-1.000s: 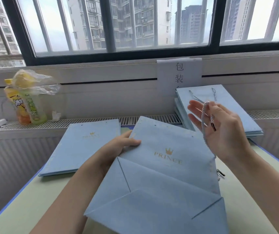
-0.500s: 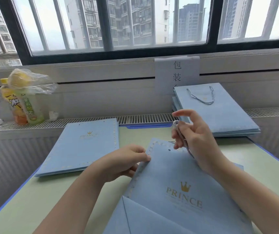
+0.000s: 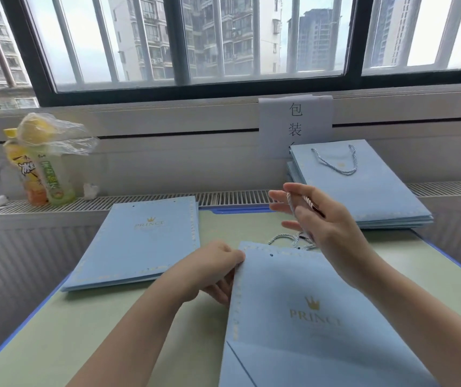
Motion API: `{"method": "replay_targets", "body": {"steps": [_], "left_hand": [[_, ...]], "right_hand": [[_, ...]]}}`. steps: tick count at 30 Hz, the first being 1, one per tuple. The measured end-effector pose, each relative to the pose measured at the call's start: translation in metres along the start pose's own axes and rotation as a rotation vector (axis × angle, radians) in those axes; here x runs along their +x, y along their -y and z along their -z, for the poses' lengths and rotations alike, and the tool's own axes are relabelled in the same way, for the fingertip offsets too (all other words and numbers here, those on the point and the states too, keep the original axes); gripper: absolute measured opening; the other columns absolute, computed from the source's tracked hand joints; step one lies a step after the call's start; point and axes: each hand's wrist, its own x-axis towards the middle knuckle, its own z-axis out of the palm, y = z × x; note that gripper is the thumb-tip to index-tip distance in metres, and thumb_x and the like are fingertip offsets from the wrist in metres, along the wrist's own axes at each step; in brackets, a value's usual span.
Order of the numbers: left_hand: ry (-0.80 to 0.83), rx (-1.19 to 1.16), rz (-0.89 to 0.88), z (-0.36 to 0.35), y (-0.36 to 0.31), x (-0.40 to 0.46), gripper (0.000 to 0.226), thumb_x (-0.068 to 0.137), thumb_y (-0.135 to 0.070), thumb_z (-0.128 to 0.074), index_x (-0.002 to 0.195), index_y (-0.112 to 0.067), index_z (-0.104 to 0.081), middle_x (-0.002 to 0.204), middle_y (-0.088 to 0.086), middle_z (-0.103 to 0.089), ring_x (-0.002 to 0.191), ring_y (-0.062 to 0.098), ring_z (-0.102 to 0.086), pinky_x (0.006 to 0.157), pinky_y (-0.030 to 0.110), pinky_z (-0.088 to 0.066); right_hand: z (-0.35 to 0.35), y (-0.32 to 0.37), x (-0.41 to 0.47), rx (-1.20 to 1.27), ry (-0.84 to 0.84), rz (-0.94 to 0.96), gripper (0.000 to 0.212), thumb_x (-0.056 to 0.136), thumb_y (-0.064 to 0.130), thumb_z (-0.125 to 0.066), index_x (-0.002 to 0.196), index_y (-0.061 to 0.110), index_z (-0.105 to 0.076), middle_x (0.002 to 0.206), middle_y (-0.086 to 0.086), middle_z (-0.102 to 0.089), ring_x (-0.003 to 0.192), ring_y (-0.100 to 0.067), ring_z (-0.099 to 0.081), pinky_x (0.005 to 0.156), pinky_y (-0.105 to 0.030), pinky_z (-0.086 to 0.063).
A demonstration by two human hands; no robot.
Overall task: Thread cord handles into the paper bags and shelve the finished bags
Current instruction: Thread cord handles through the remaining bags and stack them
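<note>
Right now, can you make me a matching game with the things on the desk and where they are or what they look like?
Things:
1. left hand
2. right hand
3. bag stack without cords
4. drink bottles

Places or states:
A. on the radiator ledge, under a clear plastic bag
B. lying flat on the left of the desk
C. raised, with a striped cord running across its fingers
D. pinching the top left corner of the near bag

Pairs: 1-D, 2-C, 3-B, 4-A
</note>
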Motion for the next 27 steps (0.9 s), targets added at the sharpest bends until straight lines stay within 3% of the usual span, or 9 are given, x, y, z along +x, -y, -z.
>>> {"method": "replay_targets", "body": {"steps": [3,6,8,11,14,17,21,25,27], "left_hand": [[-0.039,0.205,0.001,-0.002,0.005,0.004,0.043,0.102,-0.032,-0.035,0.075,-0.004,-0.053,0.059,0.014,-0.061,0.037,0.017,-0.056,0.038,0.018,-0.043],[-0.230,0.451,-0.101,-0.004,0.007,0.007,0.041,0.101,-0.033,-0.036,0.070,-0.008,-0.043,0.057,0.012,-0.053,0.044,0.023,-0.054,0.050,0.028,-0.050],[-0.400,0.524,-0.208,-0.005,0.009,0.009,0.041,0.100,-0.034,-0.038,0.074,-0.004,-0.047,0.068,0.014,-0.061,0.062,0.031,-0.060,0.067,0.040,-0.053],[-0.536,0.405,-0.399,-0.007,0.010,0.013,0.032,0.099,-0.036,-0.042,0.083,-0.013,-0.057,0.080,0.001,-0.066,0.079,0.021,-0.063,0.077,0.040,-0.052],[-0.475,0.333,-0.488,-0.011,0.010,0.017,0.020,0.098,-0.029,-0.047,0.106,-0.019,-0.063,0.103,-0.006,-0.066,0.099,0.010,-0.059,0.089,0.031,-0.047],[-0.326,0.417,-0.463,-0.018,0.018,0.024,0.030,0.099,-0.027,-0.047,0.125,-0.017,-0.057,0.123,-0.005,-0.059,0.115,0.010,-0.051,0.093,0.020,-0.037],[-0.306,0.499,-0.493,-0.028,0.020,0.026,0.025,0.098,-0.026,-0.046,0.115,-0.015,-0.062,0.110,-0.003,-0.062,0.103,0.012,-0.052,0.090,0.026,-0.041],[-0.300,0.251,-0.503,-0.032,0.019,0.030,0.016,0.094,-0.014,-0.053,0.104,-0.012,-0.066,0.094,-0.006,-0.063,0.087,0.005,-0.055,0.073,0.007,-0.038],[-0.275,0.136,-0.449,-0.033,0.018,0.031,0.010,0.093,-0.012,-0.054,0.093,-0.014,-0.064,0.083,-0.005,-0.061,0.077,0.004,-0.054,0.065,0.009,-0.038]], "right_hand": [[0.001,-0.004,0.000,-0.046,-0.026,0.015,0.022,0.100,0.009,-0.039,0.104,0.008,-0.061,0.085,-0.005,-0.074,0.076,-0.020,-0.071,0.070,-0.026,-0.054],[-0.001,-0.009,-0.002,-0.148,0.014,0.054,0.024,0.092,0.024,-0.048,0.092,0.011,-0.068,0.064,-0.003,-0.068,0.057,-0.016,-0.063,0.060,-0.022,-0.050],[-0.003,-0.013,-0.002,-0.241,0.018,0.064,0.027,0.085,0.038,-0.051,0.079,0.020,-0.071,0.064,0.004,-0.063,0.059,-0.007,-0.057,0.060,-0.017,-0.045],[-0.005,-0.016,-0.001,-0.396,0.059,0.068,0.037,0.082,0.054,-0.044,0.061,0.032,-0.066,0.081,-0.002,-0.056,0.069,-0.005,-0.051,0.067,-0.014,-0.037],[-0.009,-0.017,-0.002,-0.496,0.138,0.031,0.042,0.083,0.058,-0.037,0.060,0.032,-0.061,0.080,-0.002,-0.056,0.073,-0.006,-0.053,0.071,-0.017,-0.039],[-0.010,-0.022,-0.003,-0.533,0.164,-0.067,0.029,0.096,0.035,-0.044,0.078,0.024,-0.063,0.053,0.014,-0.053,0.052,-0.003,-0.050,0.061,-0.025,-0.044],[-0.010,-0.027,-0.006,-0.694,0.182,-0.176,0.020,0.101,0.031,-0.039,0.104,0.019,-0.056,0.059,0.013,-0.045,0.050,0.009,-0.046,0.049,-0.013,-0.032],[-0.015,-0.025,-0.011,-0.881,0.199,-0.175,0.021,0.101,0.037,-0.033,0.103,0.023,-0.049,0.073,0.006,-0.054,0.067,-0.006,-0.050,0.062,-0.025,-0.039],[-0.020,-0.029,-0.014,-0.970,0.240,-0.116,0.021,0.101,0.040,-0.031,0.102,0.028,-0.049,0.086,0.002,-0.060,0.080,-0.019,-0.055,0.071,-0.036,-0.047]]}}
